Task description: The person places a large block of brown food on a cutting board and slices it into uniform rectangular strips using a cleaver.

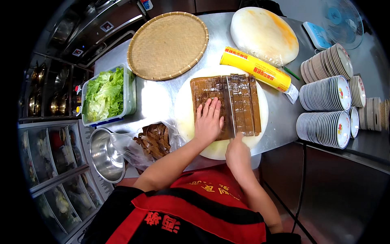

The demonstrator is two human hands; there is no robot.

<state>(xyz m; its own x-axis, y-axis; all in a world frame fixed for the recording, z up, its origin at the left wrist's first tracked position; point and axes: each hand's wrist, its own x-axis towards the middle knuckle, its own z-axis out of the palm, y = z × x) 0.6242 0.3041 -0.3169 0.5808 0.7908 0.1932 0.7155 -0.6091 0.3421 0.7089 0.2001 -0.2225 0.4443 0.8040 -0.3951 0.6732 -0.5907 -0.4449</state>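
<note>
A stack of dark brown, glossy food sheets [207, 88] lies on a round white cutting board [184, 122]. My left hand [209, 119] rests flat on the sheets, fingers pointing away from me. Beside it on the right, my right hand [238, 151] is closed on the handle end of a long knife [231, 106]. The blade crosses the stack from near edge to far edge. Right of the blade the brown food is cut into long strips [245, 106]. A clear plastic bag [131, 149] left of the board holds brown pieces [155, 138].
Around the board stand a steel bowl [107, 155], a tub of lettuce [105, 94], a woven bamboo tray [167, 45], a yellow roll of cling film [256, 68] and a thick round white board [263, 36]. Stacked plates [324, 129], a blue scale [317, 35] and a fan [344, 24] are at right.
</note>
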